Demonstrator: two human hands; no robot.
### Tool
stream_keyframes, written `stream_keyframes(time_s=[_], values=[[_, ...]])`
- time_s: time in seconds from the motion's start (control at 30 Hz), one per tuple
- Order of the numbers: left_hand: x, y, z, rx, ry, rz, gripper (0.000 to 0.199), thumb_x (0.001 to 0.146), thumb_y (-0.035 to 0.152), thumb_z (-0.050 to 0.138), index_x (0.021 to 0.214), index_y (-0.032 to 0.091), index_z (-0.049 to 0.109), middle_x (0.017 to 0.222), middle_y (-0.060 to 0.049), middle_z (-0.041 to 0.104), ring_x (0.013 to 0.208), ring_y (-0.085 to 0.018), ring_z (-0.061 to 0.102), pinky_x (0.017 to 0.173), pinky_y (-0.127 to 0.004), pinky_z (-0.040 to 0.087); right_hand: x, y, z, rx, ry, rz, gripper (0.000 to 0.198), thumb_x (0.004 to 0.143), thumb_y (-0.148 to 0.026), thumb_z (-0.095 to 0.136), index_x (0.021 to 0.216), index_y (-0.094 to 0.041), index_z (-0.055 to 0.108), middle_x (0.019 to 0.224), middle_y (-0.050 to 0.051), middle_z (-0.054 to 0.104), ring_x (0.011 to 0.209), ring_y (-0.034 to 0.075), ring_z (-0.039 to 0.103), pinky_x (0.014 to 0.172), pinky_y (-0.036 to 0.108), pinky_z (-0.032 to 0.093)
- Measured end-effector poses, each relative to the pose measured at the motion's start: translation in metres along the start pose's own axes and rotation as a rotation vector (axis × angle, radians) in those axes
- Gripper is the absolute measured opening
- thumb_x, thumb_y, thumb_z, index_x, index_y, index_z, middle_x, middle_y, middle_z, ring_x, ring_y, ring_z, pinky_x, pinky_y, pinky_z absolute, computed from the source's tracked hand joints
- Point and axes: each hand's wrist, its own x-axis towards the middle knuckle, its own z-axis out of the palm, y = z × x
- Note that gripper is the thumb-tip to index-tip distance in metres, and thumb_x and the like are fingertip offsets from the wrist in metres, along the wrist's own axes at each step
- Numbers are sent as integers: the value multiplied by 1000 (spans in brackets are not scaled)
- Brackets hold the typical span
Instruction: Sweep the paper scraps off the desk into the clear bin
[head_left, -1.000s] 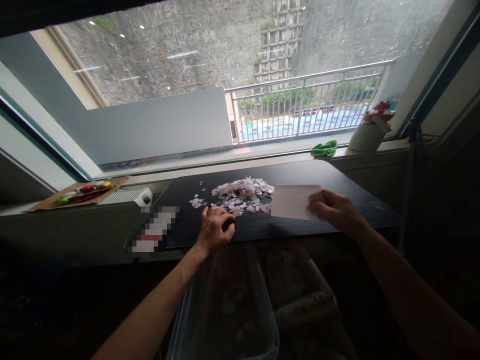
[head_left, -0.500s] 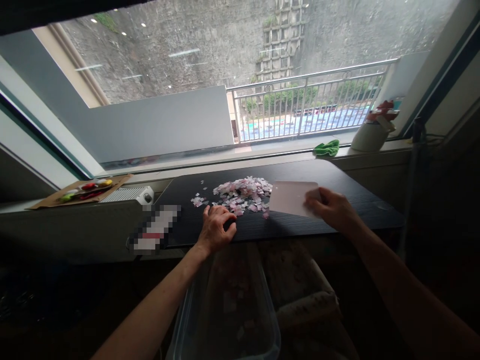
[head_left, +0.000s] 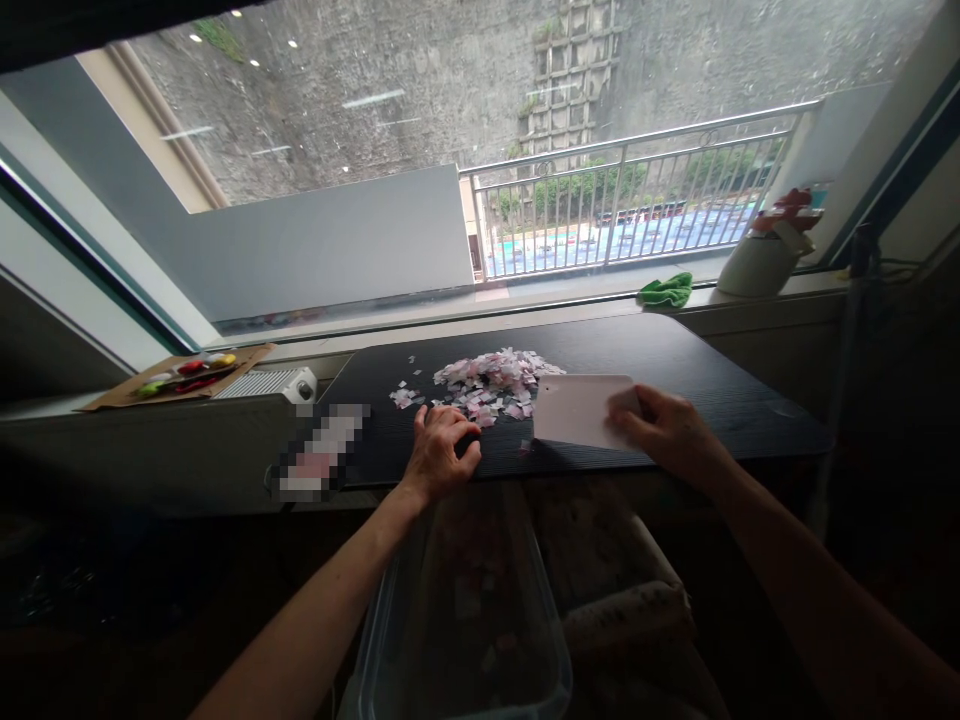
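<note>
A heap of small pink and white paper scraps (head_left: 495, 375) lies on the dark table (head_left: 637, 350), with a few stray pieces around it. My right hand (head_left: 660, 425) grips a thin, pale, rectangular scraper (head_left: 577, 408) by its right end. The scraper's left edge is at the right side of the heap. Close to the table's front edge, my left hand (head_left: 442, 448) rests beside the heap's near side. Its fingers are bent and the thumb stands apart, with nothing visible held. The fingertips of my right hand are slightly blurred.
Below the table's front edge is a clear plastic bin (head_left: 469, 620) with some scraps inside. A green cloth (head_left: 666, 290) and a white jug (head_left: 761, 262) stand on the windowsill. At left are a heater (head_left: 274, 385) and cardboard (head_left: 120, 392) with colourful items.
The scraper has shifted slightly toward me and to the left against the heap. My left hand stays in about the same spot. The whole view has turned a little.
</note>
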Motion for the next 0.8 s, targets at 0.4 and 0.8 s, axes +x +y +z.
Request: stream_keyframes(time_s=[0.4, 0.8], values=[[-7, -7, -12, 15, 2, 54, 23, 79, 24, 56, 95, 24, 73, 99, -6, 68, 117, -29, 54, 115, -62, 21, -9, -14, 27, 92, -82, -54, 24, 69, -44, 56, 71, -21, 59, 61, -1, 56, 57, 16, 51, 50, 27, 39], [-23, -48, -17, 113, 172, -157, 17, 78, 23, 57, 86, 23, 72, 92, -6, 69, 109, -29, 59, 111, -57, 29, -41, -11, 40, -127, 82, -109, 25, 80, -47, 55, 84, -24, 63, 65, 2, 66, 58, 20, 61, 56, 31, 44]])
